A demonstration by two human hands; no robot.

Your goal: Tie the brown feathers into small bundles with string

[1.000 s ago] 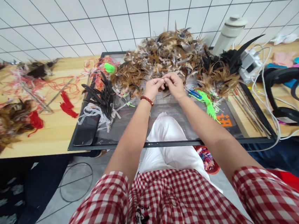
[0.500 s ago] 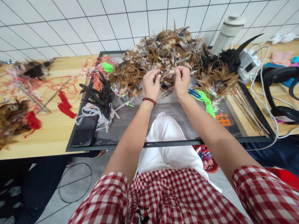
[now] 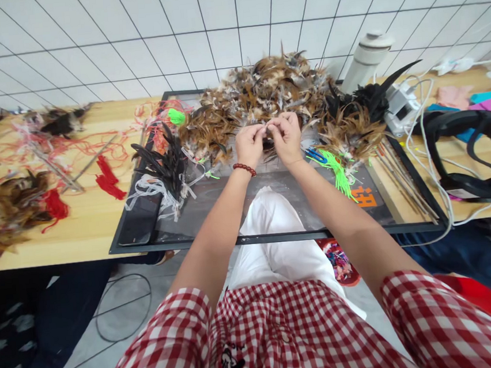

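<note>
My left hand (image 3: 250,143), with a red bead bracelet at the wrist, and my right hand (image 3: 286,136) meet at their pinched fingertips. Both are closed; whatever is between the fingers is too small and hidden to make out, though dark feathery bits show just below. Right behind them rises a big heap of brown feathers (image 3: 257,87). Left of my hands lies a bunch of black feathers (image 3: 167,159) with white ties (image 3: 154,187). A blue-handled tool (image 3: 315,155) and bright green cords (image 3: 337,172) lie to the right of my right hand.
A black-framed board (image 3: 216,243) lies on the wooden table, bearing a phone (image 3: 140,223) and thin sticks (image 3: 406,183). At right are a white bottle (image 3: 368,59), a charger (image 3: 401,108) with cables and a black headset strap (image 3: 472,191). Red tassels (image 3: 109,177) lie left.
My right hand has moved left, and my hands, apart before, now touch at the fingertips. The whole view has shifted slightly.
</note>
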